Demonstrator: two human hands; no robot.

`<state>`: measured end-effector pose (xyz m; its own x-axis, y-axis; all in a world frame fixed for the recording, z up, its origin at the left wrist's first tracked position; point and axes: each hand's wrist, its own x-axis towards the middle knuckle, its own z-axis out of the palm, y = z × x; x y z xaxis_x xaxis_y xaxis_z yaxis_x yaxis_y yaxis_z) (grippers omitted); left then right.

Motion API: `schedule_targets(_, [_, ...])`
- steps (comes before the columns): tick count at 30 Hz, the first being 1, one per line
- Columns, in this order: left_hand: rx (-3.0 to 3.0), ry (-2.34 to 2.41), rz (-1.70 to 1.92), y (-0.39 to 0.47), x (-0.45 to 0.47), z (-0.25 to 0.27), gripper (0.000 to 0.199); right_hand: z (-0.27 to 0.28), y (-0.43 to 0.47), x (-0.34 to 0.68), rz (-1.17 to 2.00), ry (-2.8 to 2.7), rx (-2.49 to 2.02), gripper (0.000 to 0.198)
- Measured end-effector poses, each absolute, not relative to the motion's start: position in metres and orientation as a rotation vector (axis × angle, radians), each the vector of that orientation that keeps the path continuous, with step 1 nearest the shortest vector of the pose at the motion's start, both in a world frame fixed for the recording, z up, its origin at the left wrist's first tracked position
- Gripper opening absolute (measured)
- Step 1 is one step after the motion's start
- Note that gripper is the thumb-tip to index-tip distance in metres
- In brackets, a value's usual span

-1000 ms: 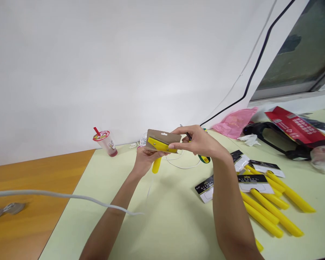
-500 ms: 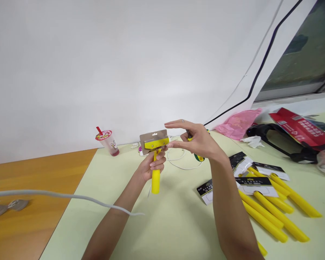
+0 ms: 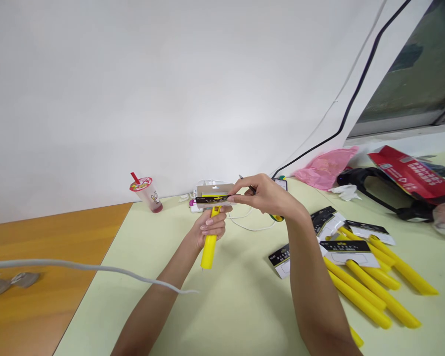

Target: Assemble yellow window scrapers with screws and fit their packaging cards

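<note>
My left hand [image 3: 210, 228] is wrapped around the yellow handle [image 3: 208, 252] of a scraper, held upright above the table. A cardboard header card [image 3: 212, 200] with a black printed flap is folded over the scraper's head and hides most of it. With thumb and index finger, my right hand [image 3: 265, 195] pinches the card's right end. A thin tool with a dark shaft [image 3: 252, 189], which looks like a screwdriver, is also tucked in that hand. Its yellow-green end [image 3: 277, 217] shows below the wrist.
Several yellow-handled scrapers [image 3: 383, 291] with cards lie in a pile at right. Behind are a pink bag [image 3: 326, 167], a black frame [image 3: 378, 190] and red packaging [image 3: 411, 173]. A drink cup [image 3: 148, 194] stands left; a white power strip [image 3: 198, 208] and cable lie by the wall.
My right hand has moved left and closed on the card. The card's black printed flap now covers the scraper's yellow head, and the handle leans slightly more.
</note>
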<state>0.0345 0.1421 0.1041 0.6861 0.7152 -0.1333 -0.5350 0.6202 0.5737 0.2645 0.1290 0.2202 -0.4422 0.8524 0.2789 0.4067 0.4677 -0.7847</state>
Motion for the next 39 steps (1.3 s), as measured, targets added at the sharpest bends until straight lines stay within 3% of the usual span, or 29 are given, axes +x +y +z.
schedule_targets(9, [0.672, 0.387, 0.743, 0.142, 0.033, 0.096, 0.031, 0.227, 0.119, 0.271, 0.947, -2.169, -0.978, 0.042])
schedule_targets(20, [0.810, 0.278, 0.522, 0.143, 0.028, 0.103, 0.032, 0.222, 0.125, 0.263, 0.717, -1.912, -1.121, 0.050])
schedule_targets(26, [0.890, 0.327, 0.403, 0.139, 0.024, 0.108, 0.025, 0.221, 0.129, 0.263, 0.849, -2.006, -1.072, 0.040])
schedule_targets(33, [0.972, 0.488, 0.646, 0.134, 0.041, 0.123, 0.045, 0.222, 0.124, 0.271, 0.716, -1.872, -1.078, 0.037])
schedule_targets(39, [0.920, 0.495, 1.056, 0.105, 0.060, 0.152, 0.038, 0.221, 0.119, 0.276, 0.375, -1.625, -1.154, 0.037])
